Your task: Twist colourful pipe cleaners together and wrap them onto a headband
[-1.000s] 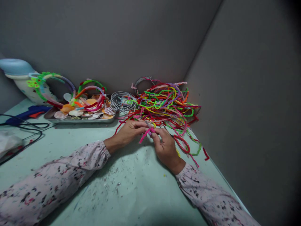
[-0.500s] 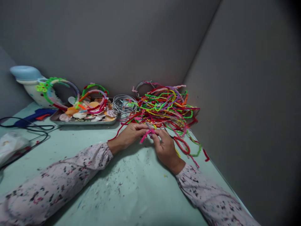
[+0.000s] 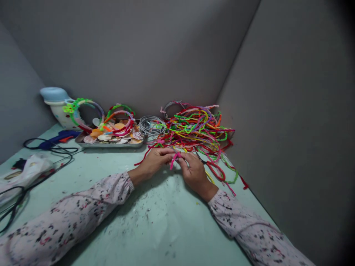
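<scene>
Between my two hands is a short pink pipe cleaner (image 3: 173, 161), bent, with one end hanging down. My left hand (image 3: 155, 162) pinches it from the left, thumb against fingers. From the right, my right hand (image 3: 193, 171) grips it with closed fingertips close to the left ones. The fingers hide part of the bend. Just beyond my right hand lie scissors with red handles (image 3: 217, 171), their blades partly covered. A large heap of coloured pipe cleaners (image 3: 194, 125) spreads behind both hands.
A metal tray (image 3: 111, 146) of shells carries fuzzy-wrapped headbands (image 3: 124, 112). Coiled grey wire (image 3: 152, 125) sits beside it. At left are a blue-lidded container (image 3: 58, 107), a blue tool (image 3: 59, 137), a black cable (image 3: 65, 149) and a white plastic bag (image 3: 33, 170). Grey walls (image 3: 277, 111) border the table.
The view has turned slightly left, so the objects at left appear farther right. Both hands keep their pinch, and the pipe cleaner's loose end points more steeply down.
</scene>
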Action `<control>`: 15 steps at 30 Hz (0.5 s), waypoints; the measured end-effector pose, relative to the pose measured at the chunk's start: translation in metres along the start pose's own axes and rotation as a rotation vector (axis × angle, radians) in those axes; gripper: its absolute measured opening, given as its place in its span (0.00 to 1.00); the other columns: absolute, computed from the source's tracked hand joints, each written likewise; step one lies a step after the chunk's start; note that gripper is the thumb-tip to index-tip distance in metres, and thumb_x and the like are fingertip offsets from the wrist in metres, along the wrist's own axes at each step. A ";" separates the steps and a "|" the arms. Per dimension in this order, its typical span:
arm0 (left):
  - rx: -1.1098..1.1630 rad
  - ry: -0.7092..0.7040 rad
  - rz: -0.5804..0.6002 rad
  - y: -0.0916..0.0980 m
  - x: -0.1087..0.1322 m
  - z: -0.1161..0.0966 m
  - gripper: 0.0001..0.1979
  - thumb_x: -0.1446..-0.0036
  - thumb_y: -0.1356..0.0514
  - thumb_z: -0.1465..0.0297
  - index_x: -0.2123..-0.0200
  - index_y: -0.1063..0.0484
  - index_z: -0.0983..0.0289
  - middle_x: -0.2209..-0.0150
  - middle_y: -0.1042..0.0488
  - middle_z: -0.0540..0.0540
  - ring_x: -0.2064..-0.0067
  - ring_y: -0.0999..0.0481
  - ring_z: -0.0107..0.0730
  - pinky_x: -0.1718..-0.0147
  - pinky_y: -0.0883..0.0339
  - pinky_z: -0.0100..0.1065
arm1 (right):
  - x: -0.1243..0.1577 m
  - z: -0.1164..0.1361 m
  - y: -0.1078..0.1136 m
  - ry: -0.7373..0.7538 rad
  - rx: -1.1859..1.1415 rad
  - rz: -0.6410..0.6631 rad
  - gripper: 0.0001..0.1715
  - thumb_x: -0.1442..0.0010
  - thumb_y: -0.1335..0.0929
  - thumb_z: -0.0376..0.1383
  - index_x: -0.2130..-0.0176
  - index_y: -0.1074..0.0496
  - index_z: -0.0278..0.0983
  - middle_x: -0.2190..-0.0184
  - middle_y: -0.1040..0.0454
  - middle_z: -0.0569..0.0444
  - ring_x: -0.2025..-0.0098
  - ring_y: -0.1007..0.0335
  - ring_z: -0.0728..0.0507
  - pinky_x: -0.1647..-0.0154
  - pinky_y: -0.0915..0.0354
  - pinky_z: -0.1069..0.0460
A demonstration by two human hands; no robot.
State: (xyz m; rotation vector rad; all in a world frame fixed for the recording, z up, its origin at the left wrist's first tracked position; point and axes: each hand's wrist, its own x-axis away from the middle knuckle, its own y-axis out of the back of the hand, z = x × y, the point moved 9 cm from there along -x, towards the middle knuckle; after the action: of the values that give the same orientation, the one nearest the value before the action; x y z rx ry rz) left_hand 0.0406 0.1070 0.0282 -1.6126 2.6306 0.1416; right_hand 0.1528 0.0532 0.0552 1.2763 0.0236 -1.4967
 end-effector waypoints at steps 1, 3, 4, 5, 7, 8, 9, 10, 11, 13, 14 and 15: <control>-0.002 0.009 -0.012 0.002 0.003 0.000 0.11 0.48 0.37 0.65 0.65 0.22 0.67 0.77 0.29 0.50 0.75 0.36 0.23 0.75 0.44 0.27 | -0.001 0.004 -0.001 0.012 0.002 0.012 0.11 0.35 0.39 0.34 0.58 0.29 0.37 0.63 0.24 0.50 0.59 0.31 0.42 0.56 0.36 0.46; 0.007 0.027 -0.033 0.005 0.009 0.001 0.12 0.48 0.37 0.64 0.65 0.22 0.67 0.77 0.29 0.50 0.75 0.36 0.23 0.76 0.44 0.27 | -0.001 0.011 -0.002 0.026 0.003 0.032 0.11 0.35 0.39 0.33 0.57 0.28 0.38 0.62 0.24 0.50 0.59 0.31 0.42 0.55 0.36 0.46; 0.023 0.034 -0.045 0.006 0.012 0.002 0.12 0.48 0.37 0.64 0.64 0.22 0.67 0.77 0.29 0.50 0.75 0.36 0.23 0.76 0.44 0.27 | -0.001 0.014 -0.003 0.026 0.003 0.037 0.11 0.35 0.39 0.33 0.57 0.28 0.38 0.61 0.24 0.50 0.58 0.31 0.43 0.55 0.36 0.46; 0.048 0.038 -0.054 0.007 0.015 0.003 0.13 0.48 0.36 0.63 0.64 0.22 0.66 0.76 0.28 0.50 0.75 0.35 0.23 0.75 0.44 0.27 | -0.001 0.016 -0.003 0.021 0.004 0.040 0.11 0.35 0.39 0.33 0.57 0.28 0.38 0.62 0.24 0.50 0.58 0.31 0.43 0.55 0.36 0.46; 0.121 0.044 -0.067 0.007 0.021 0.006 0.13 0.50 0.35 0.62 0.65 0.22 0.66 0.74 0.28 0.51 0.75 0.35 0.22 0.75 0.43 0.27 | 0.000 0.020 -0.007 0.012 0.011 0.054 0.11 0.35 0.39 0.33 0.58 0.28 0.38 0.63 0.23 0.50 0.60 0.31 0.43 0.56 0.36 0.47; 0.162 0.047 -0.073 0.007 0.023 0.008 0.14 0.51 0.34 0.62 0.66 0.23 0.67 0.73 0.28 0.51 0.75 0.35 0.22 0.75 0.43 0.26 | 0.000 0.021 -0.009 0.009 0.014 0.065 0.11 0.35 0.39 0.33 0.59 0.28 0.38 0.64 0.24 0.50 0.60 0.31 0.43 0.57 0.36 0.47; 0.190 0.058 -0.078 0.006 0.025 0.010 0.14 0.52 0.33 0.62 0.66 0.23 0.67 0.72 0.28 0.51 0.75 0.35 0.22 0.76 0.43 0.26 | 0.001 0.022 -0.011 0.009 0.018 0.077 0.11 0.35 0.39 0.33 0.59 0.28 0.38 0.64 0.24 0.50 0.61 0.31 0.43 0.57 0.36 0.47; 0.213 0.064 -0.081 0.006 0.026 0.012 0.15 0.53 0.33 0.61 0.66 0.23 0.67 0.72 0.28 0.50 0.75 0.35 0.21 0.76 0.44 0.26 | 0.002 0.023 -0.013 0.009 0.022 0.088 0.11 0.35 0.39 0.33 0.59 0.28 0.38 0.64 0.24 0.50 0.61 0.31 0.43 0.57 0.36 0.47; 0.232 0.069 -0.081 0.006 0.027 0.014 0.15 0.53 0.32 0.61 0.66 0.23 0.67 0.72 0.29 0.50 0.75 0.35 0.21 0.77 0.44 0.26 | 0.003 0.023 -0.015 0.010 0.027 0.094 0.11 0.35 0.39 0.33 0.58 0.28 0.38 0.64 0.24 0.50 0.61 0.31 0.43 0.57 0.36 0.47; 0.259 0.079 -0.072 0.005 0.028 0.019 0.15 0.53 0.32 0.61 0.66 0.23 0.67 0.73 0.29 0.49 0.75 0.35 0.21 0.77 0.44 0.25 | 0.005 0.021 -0.016 0.009 0.035 0.088 0.11 0.35 0.39 0.33 0.58 0.28 0.37 0.63 0.24 0.50 0.60 0.31 0.43 0.57 0.36 0.46; 0.270 0.085 -0.063 0.005 0.028 0.021 0.15 0.53 0.32 0.62 0.65 0.23 0.67 0.74 0.29 0.49 0.75 0.35 0.21 0.76 0.44 0.25 | 0.006 0.020 -0.016 0.010 0.035 0.080 0.11 0.35 0.39 0.33 0.57 0.28 0.37 0.63 0.24 0.50 0.60 0.31 0.42 0.57 0.36 0.46; 0.277 0.091 -0.053 0.004 0.027 0.024 0.14 0.52 0.32 0.63 0.65 0.23 0.66 0.74 0.29 0.49 0.75 0.35 0.21 0.76 0.43 0.25 | 0.007 0.019 -0.016 0.011 0.033 0.076 0.11 0.35 0.39 0.34 0.57 0.28 0.37 0.63 0.24 0.50 0.60 0.31 0.42 0.57 0.36 0.46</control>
State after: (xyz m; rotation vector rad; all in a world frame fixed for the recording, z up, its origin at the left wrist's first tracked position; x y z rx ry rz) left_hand 0.0242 0.0871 0.0018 -1.6253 2.5286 -0.2923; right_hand 0.1299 0.0427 0.0487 1.2979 -0.0425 -1.4308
